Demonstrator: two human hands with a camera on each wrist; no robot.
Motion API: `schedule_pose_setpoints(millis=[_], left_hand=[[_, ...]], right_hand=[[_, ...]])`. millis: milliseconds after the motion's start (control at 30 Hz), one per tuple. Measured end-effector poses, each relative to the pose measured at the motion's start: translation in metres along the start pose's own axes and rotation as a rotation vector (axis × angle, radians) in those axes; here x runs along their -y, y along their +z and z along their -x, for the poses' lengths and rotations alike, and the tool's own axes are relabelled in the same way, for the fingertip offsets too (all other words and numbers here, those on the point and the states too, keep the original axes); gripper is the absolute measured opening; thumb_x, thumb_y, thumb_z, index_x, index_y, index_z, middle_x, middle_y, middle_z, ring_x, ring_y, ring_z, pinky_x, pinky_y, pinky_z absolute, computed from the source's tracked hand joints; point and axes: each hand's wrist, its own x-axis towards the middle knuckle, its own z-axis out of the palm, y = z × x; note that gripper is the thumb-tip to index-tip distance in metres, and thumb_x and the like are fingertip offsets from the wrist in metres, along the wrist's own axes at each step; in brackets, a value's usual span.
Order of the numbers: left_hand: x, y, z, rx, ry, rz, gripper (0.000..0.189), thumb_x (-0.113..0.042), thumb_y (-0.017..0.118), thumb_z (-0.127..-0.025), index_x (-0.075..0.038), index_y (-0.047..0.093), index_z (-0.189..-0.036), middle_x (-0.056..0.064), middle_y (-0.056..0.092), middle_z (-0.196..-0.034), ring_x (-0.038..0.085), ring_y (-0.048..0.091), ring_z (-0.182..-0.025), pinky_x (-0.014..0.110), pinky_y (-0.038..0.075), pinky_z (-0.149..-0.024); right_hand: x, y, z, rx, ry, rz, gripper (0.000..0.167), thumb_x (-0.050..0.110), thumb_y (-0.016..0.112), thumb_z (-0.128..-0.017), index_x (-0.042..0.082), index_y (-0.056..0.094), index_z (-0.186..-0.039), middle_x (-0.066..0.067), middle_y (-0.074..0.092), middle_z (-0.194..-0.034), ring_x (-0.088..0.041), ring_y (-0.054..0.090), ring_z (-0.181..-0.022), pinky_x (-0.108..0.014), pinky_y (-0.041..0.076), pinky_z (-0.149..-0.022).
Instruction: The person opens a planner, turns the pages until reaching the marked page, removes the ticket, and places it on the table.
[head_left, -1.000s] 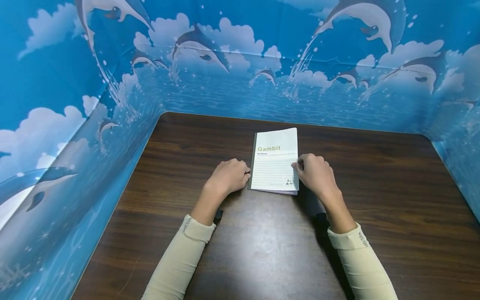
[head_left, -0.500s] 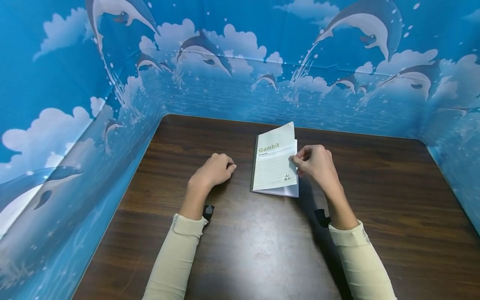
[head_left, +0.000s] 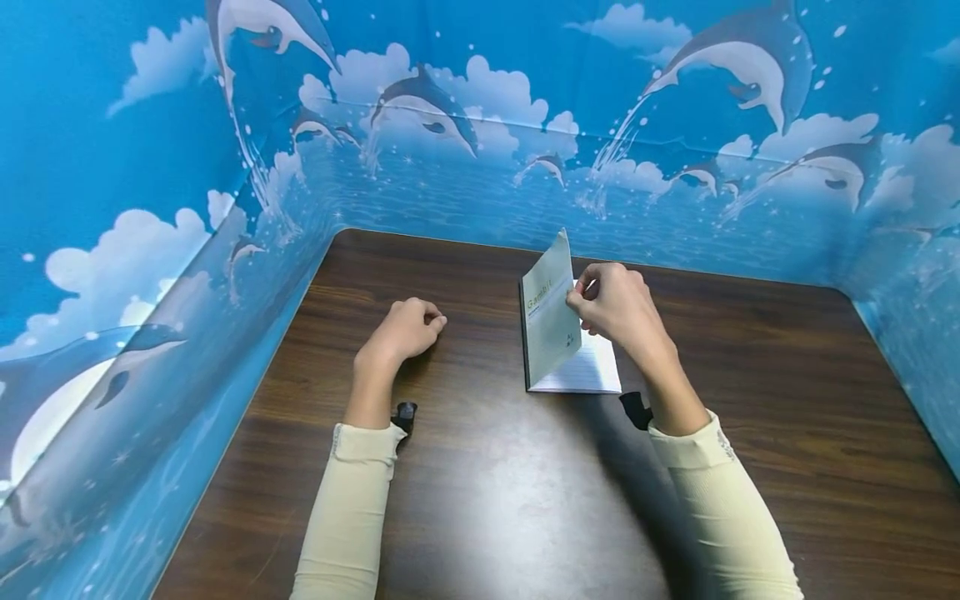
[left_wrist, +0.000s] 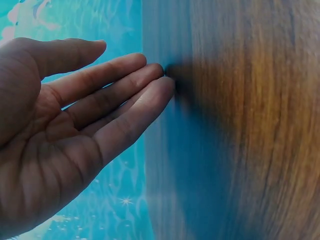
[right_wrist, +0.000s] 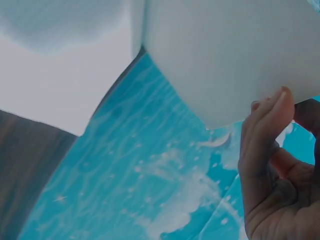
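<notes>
A notebook with "Gambit" printed on its pale cover (head_left: 551,321) lies near the far side of the table, its dark spine to the left. The cover stands raised, and lined pages (head_left: 585,377) show beneath it. My right hand (head_left: 621,302) pinches the cover's free edge between thumb and fingers. The right wrist view has the underside of the raised cover (right_wrist: 215,60), with the right hand (right_wrist: 275,170) at its edge. Left of the notebook, my left hand (head_left: 405,327) holds nothing; in the left wrist view its fingers (left_wrist: 120,115) extend loosely, fingertips close to the wood.
A dark wood-grain table (head_left: 480,467) spreads under both arms. Behind it and along the sides hangs a blue backdrop (head_left: 465,192) with dolphins and clouds. Black wrist straps (head_left: 405,415) show below both sleeves.
The right hand has lifted the notebook's cover up and leftward, uncovering the lined pages. The left hand has moved away from the spine to the left.
</notes>
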Motion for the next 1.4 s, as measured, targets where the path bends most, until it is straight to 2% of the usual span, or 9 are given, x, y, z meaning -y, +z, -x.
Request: schedule_pose_setpoints(millis=[233,500,633,767,900,967,1133,1300,1400], left_hand=[[0.004,-0.004,0.001,-0.005,0.006,0.024,0.042,-0.026,0.048,-0.116,-0.003,0.061,-0.148,0.02,0.058,-0.154,0.04,0.052,-0.146,0.059,0.046,-0.117],[0.009,-0.003,0.002,-0.019,0.004,0.061,0.042,-0.028,0.048,-0.116,-0.005,0.062,-0.148,0.018,0.062,-0.153,0.037,0.054,-0.146,0.056,0.045,-0.12],[0.01,-0.003,0.0,-0.04,0.006,0.054,0.04,-0.028,0.047,-0.116,-0.005,0.064,-0.144,0.016,0.068,-0.144,0.035,0.06,-0.141,0.054,0.047,-0.118],[0.009,-0.003,-0.002,-0.052,0.032,0.036,0.04,-0.028,0.041,-0.118,-0.002,0.069,-0.127,0.016,0.071,-0.108,0.033,0.066,-0.105,0.047,0.053,-0.097],[0.013,-0.005,-0.003,-0.03,0.045,0.053,0.044,-0.03,0.034,-0.119,-0.002,0.064,-0.104,0.011,0.053,-0.08,0.027,0.049,-0.073,0.041,0.044,-0.077],[0.016,-0.008,-0.002,-0.017,0.037,0.085,0.044,-0.03,0.032,-0.119,-0.003,0.064,-0.105,0.009,0.055,-0.083,0.024,0.051,-0.075,0.039,0.045,-0.077],[0.023,-0.014,0.001,-0.001,0.029,0.165,0.044,-0.028,0.032,-0.119,-0.002,0.068,-0.121,0.014,0.068,-0.111,0.024,0.067,-0.098,0.038,0.055,-0.09],[0.024,-0.014,0.0,0.004,0.052,0.14,0.039,-0.024,0.038,-0.118,-0.002,0.07,-0.122,0.012,0.066,-0.098,0.022,0.06,-0.083,0.034,0.049,-0.077],[0.022,-0.011,0.0,0.018,0.054,0.134,0.033,-0.017,0.044,-0.116,0.001,0.068,-0.13,0.015,0.069,-0.102,0.022,0.064,-0.083,0.032,0.051,-0.076]], right_hand=[[0.041,0.012,-0.011,0.042,-0.072,0.162,0.013,0.018,0.062,-0.101,0.009,0.068,-0.094,-0.008,0.063,-0.075,-0.019,0.049,-0.057,-0.032,0.035,-0.05],[0.086,0.045,-0.022,0.101,-0.113,0.329,0.022,0.022,0.063,-0.101,0.013,0.061,-0.081,-0.003,0.056,-0.068,-0.024,0.054,-0.061,-0.037,0.039,-0.052],[0.102,0.066,-0.029,0.12,-0.117,0.405,0.027,0.025,0.064,-0.102,0.012,0.061,-0.079,-0.002,0.052,-0.064,-0.025,0.054,-0.059,-0.038,0.04,-0.052],[0.116,0.09,-0.036,0.158,-0.124,0.468,0.026,0.028,0.063,-0.103,0.011,0.065,-0.084,-0.005,0.057,-0.067,-0.026,0.057,-0.061,-0.042,0.045,-0.054],[0.123,0.113,-0.041,0.202,-0.122,0.487,0.025,0.029,0.064,-0.105,0.01,0.069,-0.089,-0.008,0.066,-0.075,-0.027,0.063,-0.064,-0.044,0.05,-0.057],[0.123,0.121,-0.043,0.218,-0.117,0.488,0.025,0.029,0.064,-0.105,0.01,0.069,-0.088,-0.008,0.066,-0.076,-0.027,0.064,-0.065,-0.044,0.049,-0.059],[0.121,0.139,-0.045,0.247,-0.13,0.482,0.027,0.03,0.065,-0.105,0.012,0.067,-0.087,-0.007,0.066,-0.078,-0.025,0.063,-0.067,-0.043,0.049,-0.06],[0.118,0.152,-0.045,0.314,-0.123,0.432,0.025,0.03,0.06,-0.108,0.012,0.069,-0.093,-0.006,0.066,-0.08,-0.023,0.063,-0.069,-0.042,0.052,-0.062],[0.112,0.157,-0.046,0.37,-0.117,0.372,0.024,0.025,0.06,-0.109,0.011,0.069,-0.093,-0.005,0.062,-0.078,-0.02,0.058,-0.067,-0.036,0.048,-0.059]])
